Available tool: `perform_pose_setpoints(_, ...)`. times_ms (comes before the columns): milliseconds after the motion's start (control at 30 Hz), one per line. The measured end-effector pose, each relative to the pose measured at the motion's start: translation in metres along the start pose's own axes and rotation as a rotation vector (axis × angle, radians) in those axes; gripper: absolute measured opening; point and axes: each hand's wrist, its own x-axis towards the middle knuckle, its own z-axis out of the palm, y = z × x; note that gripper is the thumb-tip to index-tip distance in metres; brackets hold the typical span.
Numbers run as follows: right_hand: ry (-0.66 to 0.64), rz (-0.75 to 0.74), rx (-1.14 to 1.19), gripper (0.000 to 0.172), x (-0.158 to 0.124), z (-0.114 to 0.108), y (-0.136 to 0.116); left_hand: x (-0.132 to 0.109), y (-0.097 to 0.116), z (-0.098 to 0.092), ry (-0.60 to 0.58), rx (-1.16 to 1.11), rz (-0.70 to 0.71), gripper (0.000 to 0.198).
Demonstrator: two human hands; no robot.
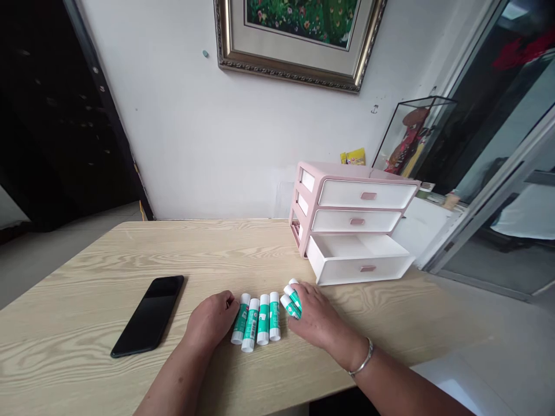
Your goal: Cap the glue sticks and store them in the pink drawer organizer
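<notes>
Grip of the left hand (pixel 212 318): fingers curled, thumb beside forefinger, set against the leftmost of four glue sticks (pixel 263 319); impossible to tell whether clamped on it. Grip of the right hand (pixel 318 320): fingers bent over a slanting cluster of further glue sticks (pixel 291 306), white ends protruding; fingertips and exact count partly hidden, hence impossible to tell whether clamped or merely resting. Around the right wrist, a silver-coloured bangle (pixel 363 359).

Between the hands, near the front edge of the bench (pixel 208 248): the four green-and-white sticks side by side, lengthwise from front to rear, second from left slightly nearer the front edge. Toward the left edge, well apart from the left hand: a black smartphone (pixel 150 318), flat and aslant.

At the rear right corner: a pink-and-white three-drawer unit (pixel 359 171), bottom drawer (pixel 364 269) pulled out, upper two closed. Beyond the rear edge: a white wall (pixel 173 133) with framed picture (pixel 291 72); at far left, a dark door (pixel 65 115).
</notes>
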Motion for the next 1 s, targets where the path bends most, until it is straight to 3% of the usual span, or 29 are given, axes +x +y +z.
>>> perform_pose_setpoints(267, -0.089, 0.023, -0.097, 0.070, 0.013, -0.003, 0.004, -0.004, 0.005, -0.005, 0.008, 0.025, -0.012, 0.030)
perform_pose_setpoints(567, -0.171, 0.086, -0.041, 0.083, 0.020, -0.013, 0.007, -0.004, 0.005, -0.005, 0.007, 0.021, 0.001, 0.030)
perform_pose_setpoints(1000, -0.173, 0.098, -0.047, 0.095, 0.017, -0.021, -0.001, -0.005, 0.006, -0.006, 0.009, 0.005, 0.007, 0.031)
